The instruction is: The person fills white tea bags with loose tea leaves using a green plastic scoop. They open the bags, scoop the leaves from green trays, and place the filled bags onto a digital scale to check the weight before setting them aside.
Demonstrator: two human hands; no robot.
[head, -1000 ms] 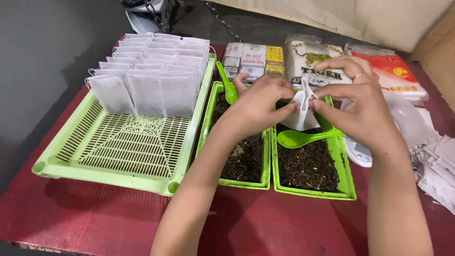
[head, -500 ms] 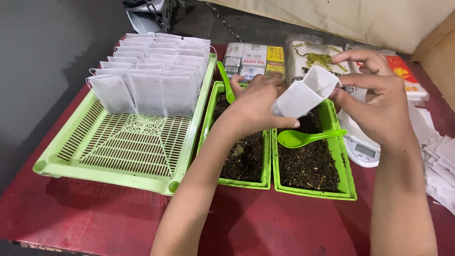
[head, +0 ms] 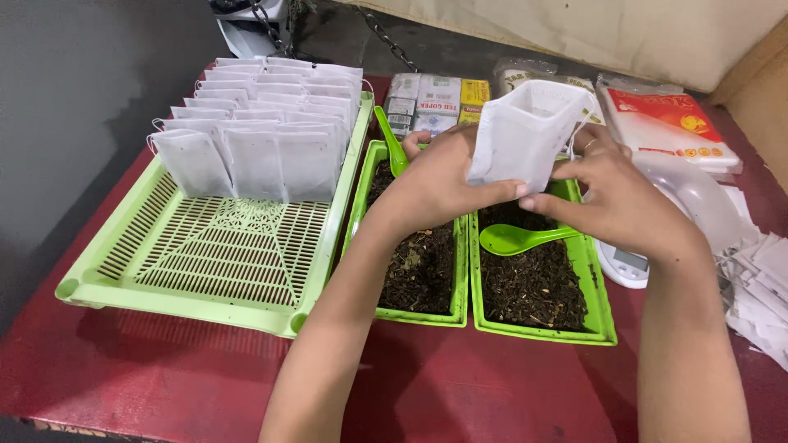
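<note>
Both hands grip one white paper bag (head: 525,135), holding it open above the green trays: the left hand (head: 447,184) pinches its near side, the right hand (head: 620,201) its other side. A green spoon (head: 521,239) lies in the tray of dark loose tea (head: 538,283) just under the right hand.

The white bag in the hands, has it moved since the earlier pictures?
Yes. The white bag has risen from the right green tray and opened out.
</note>
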